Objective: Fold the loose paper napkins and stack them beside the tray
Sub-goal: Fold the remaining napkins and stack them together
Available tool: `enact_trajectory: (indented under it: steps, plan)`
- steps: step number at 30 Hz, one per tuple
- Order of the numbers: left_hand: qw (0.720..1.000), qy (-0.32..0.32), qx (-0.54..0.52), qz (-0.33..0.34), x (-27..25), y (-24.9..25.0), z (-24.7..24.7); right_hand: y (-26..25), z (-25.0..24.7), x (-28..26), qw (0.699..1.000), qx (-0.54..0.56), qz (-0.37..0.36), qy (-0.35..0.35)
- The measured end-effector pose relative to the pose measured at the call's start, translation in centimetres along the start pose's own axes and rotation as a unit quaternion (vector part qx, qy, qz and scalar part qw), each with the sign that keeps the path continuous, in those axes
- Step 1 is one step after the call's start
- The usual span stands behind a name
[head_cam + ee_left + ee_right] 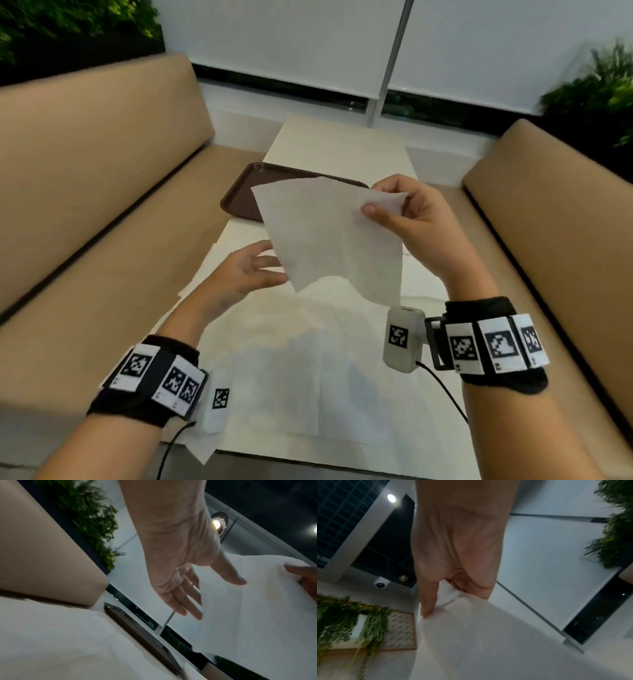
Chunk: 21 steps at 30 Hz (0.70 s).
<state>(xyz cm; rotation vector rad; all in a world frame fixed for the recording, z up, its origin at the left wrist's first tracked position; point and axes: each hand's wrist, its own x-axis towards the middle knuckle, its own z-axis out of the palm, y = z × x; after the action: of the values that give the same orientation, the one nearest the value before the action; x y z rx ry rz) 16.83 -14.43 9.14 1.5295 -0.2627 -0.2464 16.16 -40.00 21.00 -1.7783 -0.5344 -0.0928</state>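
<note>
A white paper napkin (329, 236) hangs in the air above the table, unfolded. My right hand (394, 205) pinches its upper right corner between thumb and fingers; in the right wrist view the napkin (471, 635) drapes down from that hand (447, 596). My left hand (263, 263) is at the napkin's lower left edge, fingers straight and spread. In the left wrist view the left hand (197, 595) nears the sheet (248, 608) without gripping it. Several loose napkins (294, 359) lie spread on the white table (342, 147). The brown tray (246, 192) lies behind the held napkin.
Tan upholstered benches (102, 205) flank the narrow table on both sides. A white wall panel and window sill stand at the far end. Green plants (599, 92) grow behind the bench backs.
</note>
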Motion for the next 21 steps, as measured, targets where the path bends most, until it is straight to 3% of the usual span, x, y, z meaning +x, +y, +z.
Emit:
enact_trajectory:
  steps: [6,12,16,19,21]
  plan:
    - [0.997,0.044,0.028,0.066,3.9,2.2,3.4,-0.8,-3.2,-1.6,0.999,0.012,-0.009,0.05]
    - [0.995,0.004,-0.022,0.094,5.6,3.8,5.6,-1.3,-5.3,-2.8,0.996,0.009,-0.01,0.091]
    - [0.988,-0.082,-0.088,0.102,5.1,4.4,6.6,-0.7,-5.6,-3.3,0.989,0.064,-0.001,0.135]
    - [0.967,-0.194,-0.104,0.126,4.7,4.7,8.0,0.1,-5.3,-3.4,0.983,0.13,0.022,0.127]
    - [0.959,-0.231,-0.104,0.124,4.7,5.2,8.9,0.5,-5.1,-3.4,0.98,0.163,0.034,0.108]
